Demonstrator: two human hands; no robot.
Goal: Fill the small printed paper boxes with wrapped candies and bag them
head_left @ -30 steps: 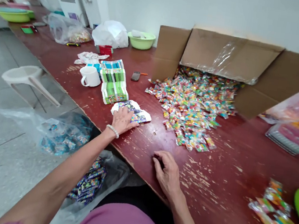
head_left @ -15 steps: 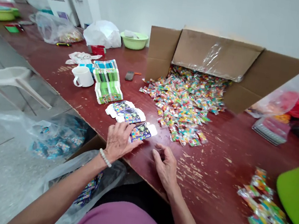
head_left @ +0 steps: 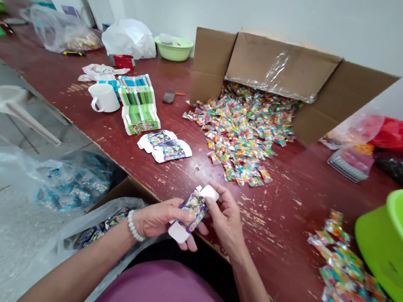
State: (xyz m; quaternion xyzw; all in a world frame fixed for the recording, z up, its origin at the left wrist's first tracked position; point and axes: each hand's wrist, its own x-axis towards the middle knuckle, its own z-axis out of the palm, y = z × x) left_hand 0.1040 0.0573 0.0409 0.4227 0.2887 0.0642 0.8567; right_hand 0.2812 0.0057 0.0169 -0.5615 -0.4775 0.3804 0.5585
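A small purple printed candy box (head_left: 193, 211) with white end flaps is held over the table's front edge. My left hand (head_left: 165, 218) is closed on its lower left side, thumb on the printed face and fingers beneath. At the upper right end, my right hand (head_left: 227, 217) pinches a white flap between thumb and fingers. Other flattened purple boxes (head_left: 166, 146) lie on the table beyond my hands. Behind them, wrapped candies (head_left: 243, 132) spill out of an open cardboard carton (head_left: 284, 67).
Green and blue printed card sheets (head_left: 140, 107) lie by a white mug (head_left: 104, 98). More candies (head_left: 355, 287) sit beside a green tub (head_left: 394, 248) at right. Plastic bags of packets (head_left: 76, 186) stand below the table's left edge, near a white stool (head_left: 9, 101).
My left hand has lifted one box off the table and drawn it toward me. My right hand, earlier apart from it, now grips its flap. The view has shifted slightly to the right.
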